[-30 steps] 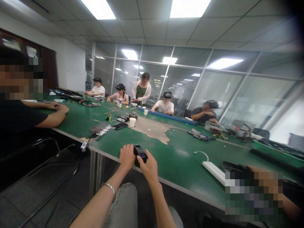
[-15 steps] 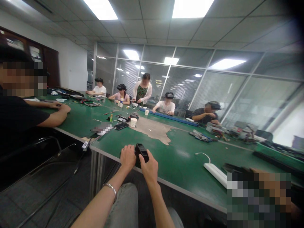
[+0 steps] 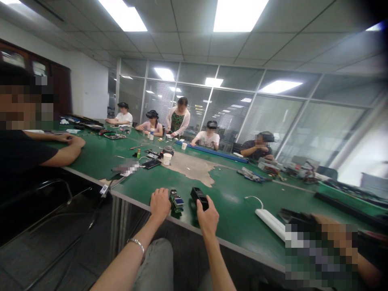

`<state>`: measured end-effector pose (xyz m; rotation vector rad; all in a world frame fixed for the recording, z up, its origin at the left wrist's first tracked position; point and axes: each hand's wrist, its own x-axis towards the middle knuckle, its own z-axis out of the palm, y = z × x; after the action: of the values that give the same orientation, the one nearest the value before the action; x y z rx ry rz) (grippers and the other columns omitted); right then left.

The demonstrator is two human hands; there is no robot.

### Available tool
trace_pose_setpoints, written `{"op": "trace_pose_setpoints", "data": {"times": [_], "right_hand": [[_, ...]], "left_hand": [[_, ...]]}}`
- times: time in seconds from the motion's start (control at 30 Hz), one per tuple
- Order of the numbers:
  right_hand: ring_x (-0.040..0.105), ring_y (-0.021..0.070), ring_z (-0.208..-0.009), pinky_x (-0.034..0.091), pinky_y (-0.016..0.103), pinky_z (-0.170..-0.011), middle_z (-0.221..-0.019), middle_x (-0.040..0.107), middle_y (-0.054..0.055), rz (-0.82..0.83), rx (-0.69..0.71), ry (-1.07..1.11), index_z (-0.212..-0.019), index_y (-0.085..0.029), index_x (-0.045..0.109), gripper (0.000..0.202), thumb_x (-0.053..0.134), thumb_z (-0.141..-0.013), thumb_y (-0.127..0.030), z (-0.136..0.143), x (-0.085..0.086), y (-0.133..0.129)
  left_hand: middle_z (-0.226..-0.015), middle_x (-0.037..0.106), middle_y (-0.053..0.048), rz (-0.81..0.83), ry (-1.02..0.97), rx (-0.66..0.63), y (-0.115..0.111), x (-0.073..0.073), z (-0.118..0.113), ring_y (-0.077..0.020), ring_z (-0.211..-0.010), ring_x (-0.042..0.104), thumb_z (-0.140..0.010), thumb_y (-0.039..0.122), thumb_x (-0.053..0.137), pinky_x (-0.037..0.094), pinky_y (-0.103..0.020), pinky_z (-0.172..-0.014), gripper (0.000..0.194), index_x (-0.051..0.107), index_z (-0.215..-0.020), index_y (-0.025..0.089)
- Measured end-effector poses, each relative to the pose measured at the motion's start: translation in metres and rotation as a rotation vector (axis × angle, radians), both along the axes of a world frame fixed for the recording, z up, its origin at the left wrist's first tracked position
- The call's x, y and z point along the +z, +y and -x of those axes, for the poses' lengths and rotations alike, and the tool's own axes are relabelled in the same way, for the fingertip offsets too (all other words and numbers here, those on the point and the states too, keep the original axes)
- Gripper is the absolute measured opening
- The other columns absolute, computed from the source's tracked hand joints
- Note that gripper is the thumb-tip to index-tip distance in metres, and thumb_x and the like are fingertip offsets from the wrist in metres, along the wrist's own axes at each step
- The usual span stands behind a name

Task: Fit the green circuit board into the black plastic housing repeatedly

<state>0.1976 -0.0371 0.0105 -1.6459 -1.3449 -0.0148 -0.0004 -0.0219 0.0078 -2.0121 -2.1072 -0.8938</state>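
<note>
A black box-shaped casing (image 3: pixel 198 197) is in my right hand (image 3: pixel 208 215), thumb on its near side and fingers around the right. My left hand (image 3: pixel 160 204), knuckles up and fingers curled, is at the left edge of a green circuit board assembly (image 3: pixel 177 201) with a small bluish screen. Its fingertips are partly hidden, but it appears to grip the board there. Board and casing are apart, with a strip of green table (image 3: pixel 224 190) between them, close to the front edge.
A white power strip (image 3: pixel 270 222) lies to the right, near another person's blurred hand. Ahead are a paper cup (image 3: pixel 167 159), a dark phone (image 3: pixel 151 163) and a bare brown patch (image 3: pixel 194 167). Tools (image 3: pixel 250 174) lie farther right. Several people sit around the table.
My right hand has moved right with the black casing, away from my left hand. The green circuit board, hidden before, now shows between them. The view has shifted slightly.
</note>
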Motion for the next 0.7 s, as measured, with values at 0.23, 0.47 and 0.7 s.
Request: {"op": "trace_pose_setpoints", "data": {"times": [0.23,0.47,0.7], "right_hand": [[0.05,0.0344,-0.12,0.036,0.042,-0.102,-0.131,0.054,0.024,-0.112,-0.017,-0.102,-0.135,0.001,0.046,0.077,0.052,-0.079,-0.053,-0.007,-0.024,0.002],[0.054,0.0336,-0.113,0.039,0.041,-0.097,-0.124,0.059,0.024,-0.069,-0.047,-0.163,-0.132,0.0,0.049,0.07,0.049,-0.083,-0.05,-0.01,-0.026,-0.001],[0.061,0.0294,-0.1,0.044,0.037,-0.087,-0.114,0.065,0.018,0.026,-0.035,-0.183,-0.131,-0.01,0.054,0.058,0.048,-0.086,-0.046,-0.001,-0.025,-0.011]], "left_hand": [[-0.109,0.06,-0.009,-0.02,0.01,-0.008,-0.002,0.0,0.001,-0.024,-0.103,0.049,-0.094,0.019,0.036,0.034,-0.036,-0.085,0.029,0.061,-0.109,0.023],[-0.106,0.061,-0.007,-0.035,0.023,-0.007,-0.002,-0.001,0.001,-0.0239,-0.1,0.05,-0.094,0.018,0.036,0.034,-0.036,-0.083,0.028,0.061,-0.106,0.024],[-0.107,0.061,-0.007,-0.017,0.038,-0.001,-0.004,0.001,0.001,-0.0234,-0.1,0.049,-0.094,0.018,0.037,0.035,-0.035,-0.083,0.028,0.063,-0.102,0.023]]}}
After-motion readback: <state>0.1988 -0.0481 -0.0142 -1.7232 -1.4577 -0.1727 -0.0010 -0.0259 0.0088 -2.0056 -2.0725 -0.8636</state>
